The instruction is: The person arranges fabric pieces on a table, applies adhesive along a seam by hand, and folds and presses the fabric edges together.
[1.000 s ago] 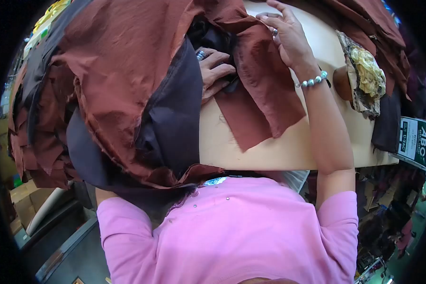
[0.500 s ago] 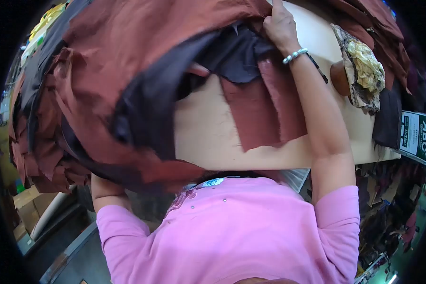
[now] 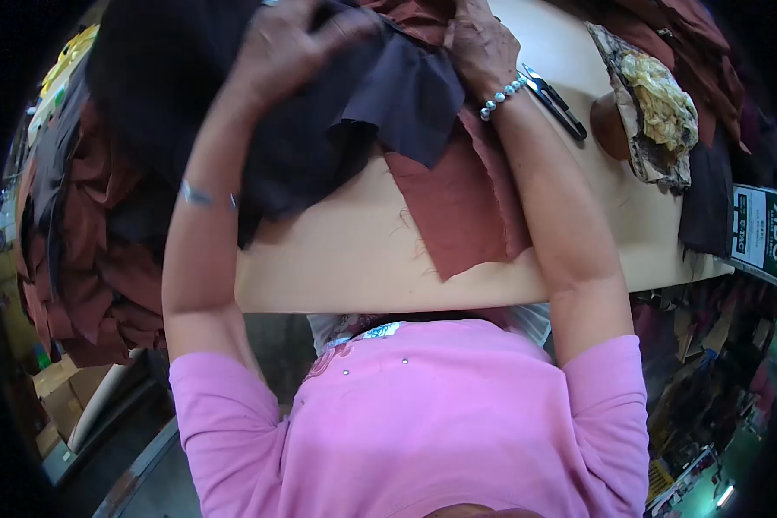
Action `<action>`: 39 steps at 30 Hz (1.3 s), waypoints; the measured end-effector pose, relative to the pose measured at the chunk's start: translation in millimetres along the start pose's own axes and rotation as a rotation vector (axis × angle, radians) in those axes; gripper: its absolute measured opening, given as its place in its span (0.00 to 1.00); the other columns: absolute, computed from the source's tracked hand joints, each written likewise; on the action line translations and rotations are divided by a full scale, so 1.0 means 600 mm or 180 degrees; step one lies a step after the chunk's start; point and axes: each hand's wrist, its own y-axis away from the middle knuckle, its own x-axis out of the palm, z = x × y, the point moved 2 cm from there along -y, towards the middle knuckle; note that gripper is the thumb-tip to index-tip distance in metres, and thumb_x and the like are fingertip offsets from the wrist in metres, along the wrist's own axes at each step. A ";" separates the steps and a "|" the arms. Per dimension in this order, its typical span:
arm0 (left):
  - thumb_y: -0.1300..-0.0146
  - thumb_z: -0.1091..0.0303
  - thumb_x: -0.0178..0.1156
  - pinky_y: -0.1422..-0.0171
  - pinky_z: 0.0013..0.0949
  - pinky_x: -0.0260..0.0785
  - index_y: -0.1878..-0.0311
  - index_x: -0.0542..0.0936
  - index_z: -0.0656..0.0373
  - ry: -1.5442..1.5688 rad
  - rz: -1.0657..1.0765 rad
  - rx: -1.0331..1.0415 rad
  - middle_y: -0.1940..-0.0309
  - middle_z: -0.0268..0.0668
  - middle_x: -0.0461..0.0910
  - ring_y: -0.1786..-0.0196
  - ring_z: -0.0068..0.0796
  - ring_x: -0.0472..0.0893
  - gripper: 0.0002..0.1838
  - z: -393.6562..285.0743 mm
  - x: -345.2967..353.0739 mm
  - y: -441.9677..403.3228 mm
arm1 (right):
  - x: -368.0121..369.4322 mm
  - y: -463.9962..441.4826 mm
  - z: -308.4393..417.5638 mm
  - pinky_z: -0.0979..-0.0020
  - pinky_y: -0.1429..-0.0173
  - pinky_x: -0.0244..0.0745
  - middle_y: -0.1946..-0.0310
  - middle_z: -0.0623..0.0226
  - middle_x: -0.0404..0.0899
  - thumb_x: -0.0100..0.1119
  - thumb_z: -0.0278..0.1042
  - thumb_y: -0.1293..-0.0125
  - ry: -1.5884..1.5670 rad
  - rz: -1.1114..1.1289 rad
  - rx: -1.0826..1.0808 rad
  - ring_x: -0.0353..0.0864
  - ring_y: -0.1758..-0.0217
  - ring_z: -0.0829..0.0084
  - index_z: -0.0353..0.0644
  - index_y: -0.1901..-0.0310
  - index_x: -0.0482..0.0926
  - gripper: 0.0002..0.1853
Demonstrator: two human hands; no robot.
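A large dark cloth point(image 3: 173, 112) covers the upper left of the table, its lower edge hanging in loose folds. Over it my left hand point(image 3: 289, 47) reaches toward the right, its fingers smeared by motion. My right hand point(image 3: 483, 47), a beaded bracelet at its wrist, has bent fingers closed on the reddish-brown cloth point(image 3: 414, 12) at the top. Below them a smaller dark flap point(image 3: 410, 108) lies over a reddish-brown piece with frayed edges point(image 3: 449, 203). Black-handled thread snips point(image 3: 557, 105) rest beside my right wrist.
Right of the snips stands a brown round object point(image 3: 609, 128) against a ragged board with crumpled yellowish material point(image 3: 665, 104). More brown cloth point(image 3: 699, 52) is heaped at the far right, and cut pieces point(image 3: 78, 293) hang at the left. A green-and-white package point(image 3: 758, 233) sits at the table's right edge.
The large cloth has swung up and away, its dark side now showing instead of brown. My left hand has moved from the lower left to the top. The snips are now more exposed.
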 end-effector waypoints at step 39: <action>0.40 0.69 0.56 0.50 0.41 0.70 0.55 0.74 0.58 -0.0342 -0.0304 0.0644 0.59 0.41 0.75 0.54 0.44 0.76 0.10 -0.044 0.126 0.066 | -0.113 0.112 -0.016 0.58 0.46 0.75 0.50 0.48 0.77 0.52 0.20 0.43 -0.0181 0.0417 -0.0755 0.78 0.50 0.49 0.36 0.35 0.62 0.31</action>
